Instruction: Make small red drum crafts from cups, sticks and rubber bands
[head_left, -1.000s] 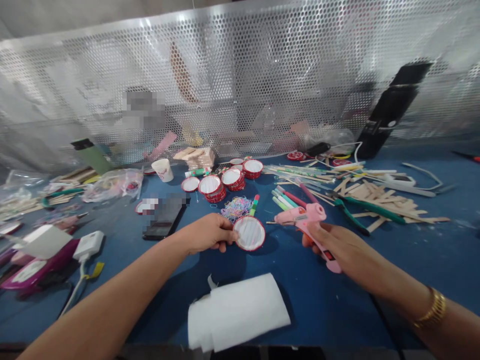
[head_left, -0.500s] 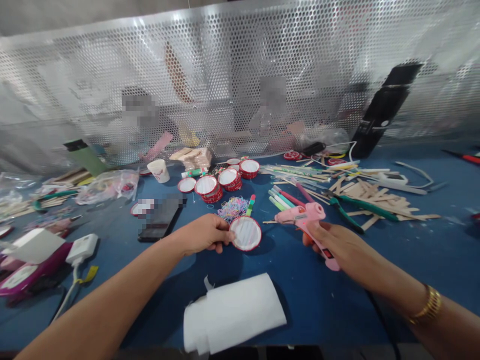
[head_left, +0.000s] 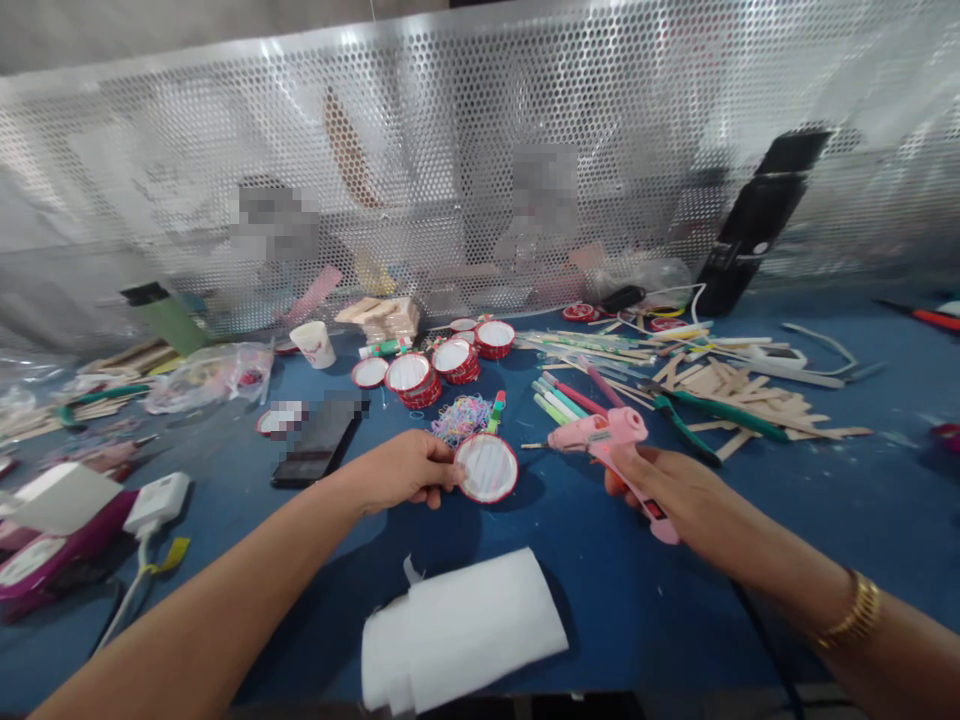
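My left hand (head_left: 417, 468) pinches the left edge of a round, red-rimmed disc (head_left: 486, 468) with a pale face, held over the table. My right hand (head_left: 651, 482) is wrapped around the handle of a pink glue gun (head_left: 600, 436). Its nozzle points left toward the disc, with a gap between them. Behind the disc lies a tangle of colourful rubber bands (head_left: 460, 418). Several similar red-rimmed discs are stacked (head_left: 412, 380) farther back. A folded white cloth (head_left: 465, 630) lies in front of my hands.
A black phone (head_left: 321, 440) lies left of my left hand. Green-handled pliers (head_left: 690, 425), wooden sticks (head_left: 724, 395) and felt pens (head_left: 570, 395) lie behind the glue gun. A paper cup (head_left: 313, 344) and black bottle (head_left: 761, 225) stand near a perforated metal screen (head_left: 480, 120).
The whole view has shifted slightly, so things appear a little farther left. Both hands keep their holds on the disc and the glue gun.
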